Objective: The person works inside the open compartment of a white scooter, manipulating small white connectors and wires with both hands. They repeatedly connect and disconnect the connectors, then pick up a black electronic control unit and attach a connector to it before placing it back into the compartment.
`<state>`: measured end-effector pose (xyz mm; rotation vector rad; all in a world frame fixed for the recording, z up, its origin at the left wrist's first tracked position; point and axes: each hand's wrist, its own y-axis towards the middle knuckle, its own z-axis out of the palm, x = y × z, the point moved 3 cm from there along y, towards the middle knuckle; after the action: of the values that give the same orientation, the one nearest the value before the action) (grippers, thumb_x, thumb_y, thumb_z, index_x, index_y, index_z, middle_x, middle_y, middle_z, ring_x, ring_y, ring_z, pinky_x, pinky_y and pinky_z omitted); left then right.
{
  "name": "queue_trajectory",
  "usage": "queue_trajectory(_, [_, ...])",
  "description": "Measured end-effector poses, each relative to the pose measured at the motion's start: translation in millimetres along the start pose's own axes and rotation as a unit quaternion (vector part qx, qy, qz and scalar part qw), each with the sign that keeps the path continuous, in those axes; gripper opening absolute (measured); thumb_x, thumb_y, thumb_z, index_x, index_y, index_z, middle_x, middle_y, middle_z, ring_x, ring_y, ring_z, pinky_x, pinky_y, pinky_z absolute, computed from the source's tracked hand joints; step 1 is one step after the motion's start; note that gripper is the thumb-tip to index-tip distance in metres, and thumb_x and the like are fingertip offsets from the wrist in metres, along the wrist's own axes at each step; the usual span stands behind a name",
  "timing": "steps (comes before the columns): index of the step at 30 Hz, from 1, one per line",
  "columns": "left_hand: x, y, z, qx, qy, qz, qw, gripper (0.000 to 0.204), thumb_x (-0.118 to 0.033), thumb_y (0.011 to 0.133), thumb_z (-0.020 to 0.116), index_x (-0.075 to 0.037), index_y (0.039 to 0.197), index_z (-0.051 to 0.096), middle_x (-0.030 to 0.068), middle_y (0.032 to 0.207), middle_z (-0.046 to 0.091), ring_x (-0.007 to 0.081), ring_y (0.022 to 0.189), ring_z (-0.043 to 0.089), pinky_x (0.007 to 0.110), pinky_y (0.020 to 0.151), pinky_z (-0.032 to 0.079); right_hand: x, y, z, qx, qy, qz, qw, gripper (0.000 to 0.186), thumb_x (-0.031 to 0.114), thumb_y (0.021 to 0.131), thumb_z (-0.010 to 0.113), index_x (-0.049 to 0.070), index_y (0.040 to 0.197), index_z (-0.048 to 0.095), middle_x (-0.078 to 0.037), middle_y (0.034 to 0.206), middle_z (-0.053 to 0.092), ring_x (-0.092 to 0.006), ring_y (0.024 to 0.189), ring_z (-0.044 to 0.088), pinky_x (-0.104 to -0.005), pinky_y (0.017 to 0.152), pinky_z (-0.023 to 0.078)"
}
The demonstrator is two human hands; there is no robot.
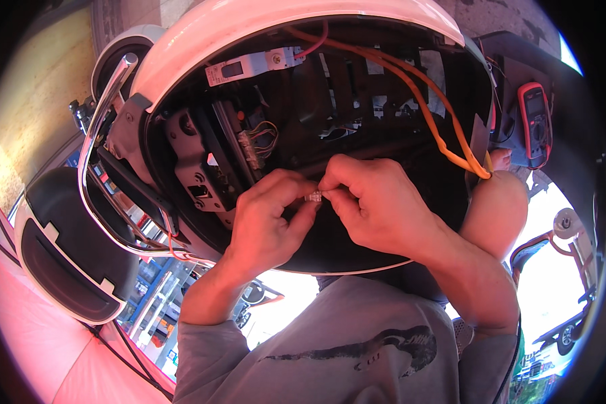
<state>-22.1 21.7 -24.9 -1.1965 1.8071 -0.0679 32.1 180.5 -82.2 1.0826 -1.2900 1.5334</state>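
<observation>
White plastic, a small connector (314,196) sits pinched between my hands, its long axis running left to right: left hand (266,219) grips one end, right hand (370,202) the other, inside the scooter's open compartment (384,87).

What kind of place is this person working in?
Probably a scooter repair spot, likely outdoors. Both hands, left hand and right hand, pinch a small white connector inside an opened white scooter body with orange wires; a multimeter lies nearby.
</observation>
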Motion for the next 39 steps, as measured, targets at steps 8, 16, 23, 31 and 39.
queue_trajectory(8, [-1.3,1.2,-0.6,0.006,0.019,0.013,1.0,0.018,0.008,0.08,0.074,0.004,0.097,0.07,0.0131,0.092,0.067,0.0252,0.075,0.071,0.031,0.064,0.056,-0.4,1.6,2.3,0.01,-0.037,-0.023,0.999,0.01,-0.003,0.086,0.068,0.001,0.092,0.062,-0.017,0.072,0.065,-0.037,0.065,0.067,-0.0374,0.054,0.049])
queue_trajectory(16, [-2.5,0.5,-1.2,0.017,-0.003,-0.023,1.0,0.02,0.011,0.077,0.075,0.005,0.096,0.071,0.0123,0.096,0.07,0.0205,0.08,0.07,0.029,0.07,0.056,-2.7,-0.6,-1.3,0.006,0.022,0.0,1.0,0.01,-0.004,0.084,0.067,0.001,0.092,0.063,-0.017,0.07,0.064,-0.0363,0.064,0.067,-0.037,0.055,0.049])
queue_trajectory(23, [-2.1,0.1,-0.9,0.022,0.014,-0.014,1.0,0.019,0.011,0.077,0.074,0.005,0.095,0.071,0.012,0.096,0.07,0.0211,0.081,0.07,0.029,0.07,0.056,-1.4,-0.5,0.8,0.006,-0.017,-0.02,1.0,0.01,-0.003,0.083,0.067,0.001,0.09,0.062,-0.017,0.071,0.064,-0.0371,0.065,0.066,-0.0389,0.056,0.049])
queue_trajectory(31, [-2.6,1.2,-1.3,0.02,0.028,0.007,0.999,0.019,0.01,0.078,0.074,0.004,0.095,0.071,0.0123,0.093,0.068,0.0234,0.078,0.07,0.03,0.068,0.056,1.6,2.1,1.9,0.034,-0.044,-0.009,0.998,0.006,0.003,0.086,0.065,0.001,0.089,0.06,-0.019,0.075,0.067,-0.0435,0.073,0.067,-0.0504,0.061,0.052])
queue_trajectory(39, [-4.0,3.3,-0.2,0.01,0.007,-0.018,1.0,0.02,0.01,0.078,0.075,0.004,0.096,0.071,0.0125,0.094,0.068,0.0235,0.078,0.071,0.03,0.068,0.057,-2.3,-2.6,1.1,-0.003,-0.012,0.002,1.0,0.01,-0.002,0.085,0.067,0.001,0.091,0.061,-0.018,0.07,0.064,-0.0403,0.067,0.065,-0.0432,0.056,0.049])
